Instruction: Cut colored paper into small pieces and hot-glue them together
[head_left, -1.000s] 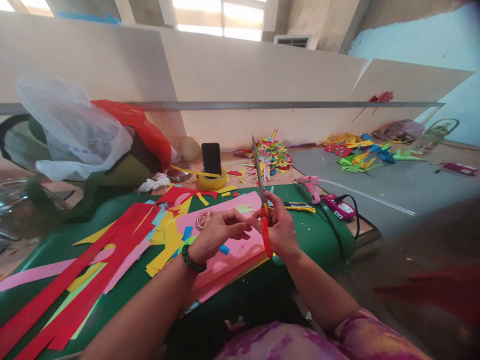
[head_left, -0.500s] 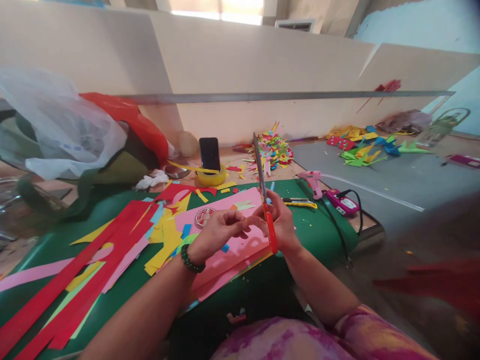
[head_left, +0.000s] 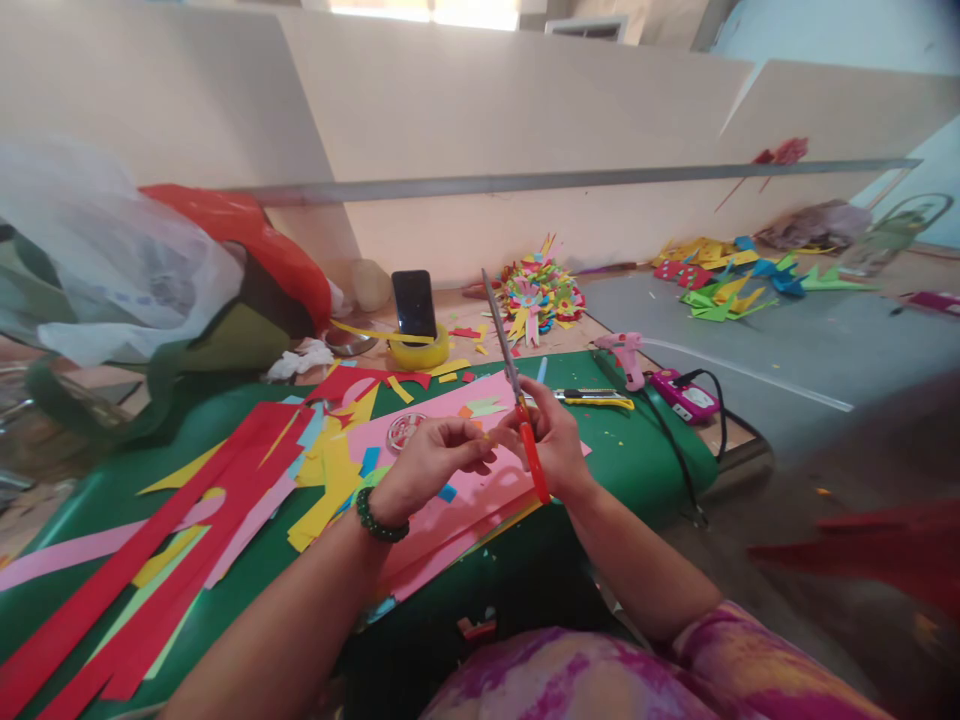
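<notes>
Red-handled scissors (head_left: 531, 445) are gripped in my right hand (head_left: 556, 450), their long blades pointing up and away. My left hand (head_left: 439, 455), with a dark green bead bracelet (head_left: 379, 515) at the wrist, is closed in a pinch close to the fingertips of my right hand. A tiny yellowish bit shows at the pinch, too small to make out. Both hands are above pink paper sheets (head_left: 442, 545) on a green mat (head_left: 637, 480). A round red-and-white disc (head_left: 407, 432) lies on the pink paper beside my left hand.
Red strips (head_left: 232, 480) and yellow scraps (head_left: 330, 485) spread leftward. A phone (head_left: 414, 305) leans by a tape roll (head_left: 420, 352). Colourful paper flowers (head_left: 540, 295) sit behind. A utility knife (head_left: 592, 398), pink glue gun (head_left: 626, 358) and corded power strip (head_left: 684, 396) lie right.
The scissors tilt a little further left at the tips. My hands keep close together, with the left still pinching. The whole view has shifted slightly.
</notes>
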